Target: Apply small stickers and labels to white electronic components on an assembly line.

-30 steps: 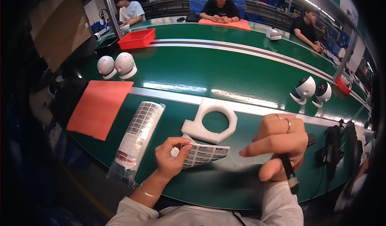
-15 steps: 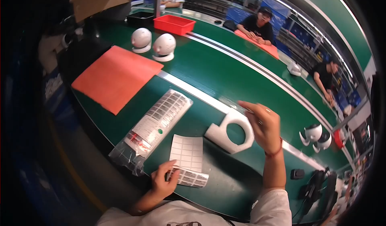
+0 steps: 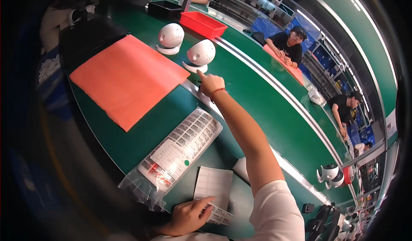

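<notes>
Right hand (image 3: 210,84) fingertip on white dome camera (image 3: 200,54) — left hand (image 3: 189,215) pinching label sheet (image 3: 213,189)

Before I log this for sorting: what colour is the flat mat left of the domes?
Orange-red, plain and unpatterned; the mat shows best in the head view.

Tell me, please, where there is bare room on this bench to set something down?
Bare green surface lies between the orange mat and the bagged label sheets. The near edge is crowded: label sheet under the left hand. The right hand reaches toward the white dome device.
</notes>
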Demonstrator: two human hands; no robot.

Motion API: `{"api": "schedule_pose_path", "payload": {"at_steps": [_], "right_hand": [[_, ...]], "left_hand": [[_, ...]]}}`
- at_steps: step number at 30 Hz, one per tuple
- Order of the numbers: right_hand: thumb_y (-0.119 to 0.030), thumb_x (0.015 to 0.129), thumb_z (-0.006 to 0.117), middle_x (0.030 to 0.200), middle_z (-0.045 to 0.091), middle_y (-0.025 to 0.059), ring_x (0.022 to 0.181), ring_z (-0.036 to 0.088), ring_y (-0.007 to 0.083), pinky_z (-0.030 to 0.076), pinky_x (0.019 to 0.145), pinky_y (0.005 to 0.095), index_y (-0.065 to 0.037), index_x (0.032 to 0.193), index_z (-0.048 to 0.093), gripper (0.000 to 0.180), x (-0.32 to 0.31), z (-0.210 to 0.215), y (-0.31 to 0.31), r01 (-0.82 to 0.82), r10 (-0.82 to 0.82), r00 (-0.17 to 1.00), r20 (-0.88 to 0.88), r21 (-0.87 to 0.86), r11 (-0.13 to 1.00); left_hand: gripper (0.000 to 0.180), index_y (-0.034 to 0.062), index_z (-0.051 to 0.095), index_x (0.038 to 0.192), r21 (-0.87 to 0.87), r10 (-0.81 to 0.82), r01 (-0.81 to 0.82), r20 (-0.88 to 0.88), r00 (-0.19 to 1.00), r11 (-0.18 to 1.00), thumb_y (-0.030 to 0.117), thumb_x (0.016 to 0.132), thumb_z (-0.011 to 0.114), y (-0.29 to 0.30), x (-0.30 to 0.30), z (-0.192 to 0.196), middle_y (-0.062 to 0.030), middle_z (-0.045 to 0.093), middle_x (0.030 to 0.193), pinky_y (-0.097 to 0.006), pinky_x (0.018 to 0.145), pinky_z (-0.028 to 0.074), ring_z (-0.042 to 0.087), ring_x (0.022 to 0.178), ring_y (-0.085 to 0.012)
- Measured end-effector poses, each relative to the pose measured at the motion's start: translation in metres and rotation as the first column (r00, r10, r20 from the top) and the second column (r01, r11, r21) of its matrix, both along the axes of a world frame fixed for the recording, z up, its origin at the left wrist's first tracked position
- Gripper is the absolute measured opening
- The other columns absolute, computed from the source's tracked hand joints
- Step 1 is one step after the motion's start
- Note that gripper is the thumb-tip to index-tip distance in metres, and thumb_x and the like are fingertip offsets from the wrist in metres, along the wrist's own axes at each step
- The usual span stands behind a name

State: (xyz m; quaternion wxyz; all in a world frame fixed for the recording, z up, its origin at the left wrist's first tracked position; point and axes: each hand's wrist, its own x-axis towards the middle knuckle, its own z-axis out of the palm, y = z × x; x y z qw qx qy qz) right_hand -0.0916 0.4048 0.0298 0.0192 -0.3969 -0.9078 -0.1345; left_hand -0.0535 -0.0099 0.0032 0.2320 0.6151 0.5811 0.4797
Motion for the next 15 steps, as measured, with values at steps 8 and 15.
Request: {"api": "schedule_pose_path", "payload": {"at_steps": [8,15], "right_hand": [[-0.018,0.089,0.043,0.099,0.069,0.0144,0.089,0.068,0.0318,0.053,0.073,0.0412,-0.022,0.125,0.051,0.037,-0.022,-0.009,0.037,0.146,-0.150,0.988,-0.029,-0.124,0.982],[-0.017,0.090,0.041,0.095,0.069,0.0162,0.085,0.068,0.0329,0.053,0.069,0.0438,-0.009,0.110,0.054,0.025,0.001,-0.005,0.043,0.127,-0.129,0.990,-0.061,-0.040,0.991]], "left_hand": [[0.024,0.0071,0.064,0.100,0.020,-0.063,0.061,0.108,0.992,0.998,0.020,0.081,0.071,0.002,0.004,-0.003,-0.0100,0.068,0.080,-0.038,0.062,0.053,0.065,0.069,-0.0320],[0.023,0.0067,0.065,0.101,0.080,-0.051,0.044,0.091,0.995,0.996,0.017,0.081,0.070,0.002,-0.001,0.003,-0.0114,0.067,0.080,-0.038,0.063,0.053,0.065,0.070,-0.0318]]}}
